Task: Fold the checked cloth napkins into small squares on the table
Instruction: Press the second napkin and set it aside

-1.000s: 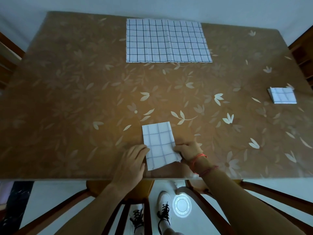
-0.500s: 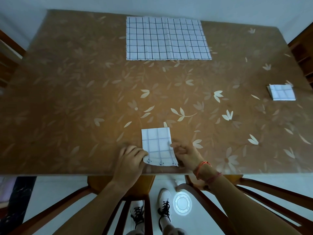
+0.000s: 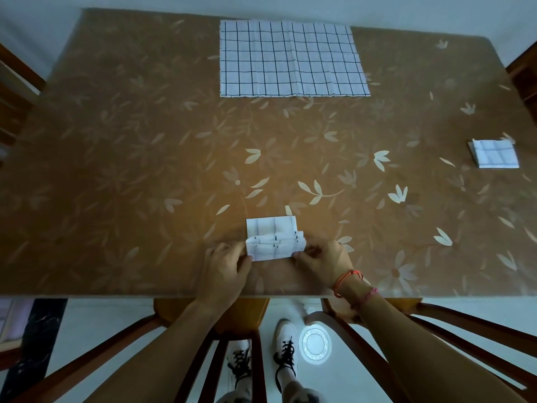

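Note:
A narrow folded checked napkin [image 3: 273,234] lies near the table's front edge, its near end lifted and curled over toward the far end. My left hand [image 3: 226,269] pinches the near left corner and my right hand [image 3: 322,261] pinches the near right corner. A large checked napkin [image 3: 290,59] lies spread flat at the far middle of the table. A small folded square napkin [image 3: 495,154] rests at the right side.
The brown table [image 3: 130,170] has a pale leaf pattern and a glossy top. Wooden chairs [image 3: 238,318] stand at the front edge below my arms, and more chair parts show at both far sides. My shoes and a round white disc are on the floor.
Both hands have lifted the near end of the napkin and rolled it away from me, so the strip now looks about half as long.

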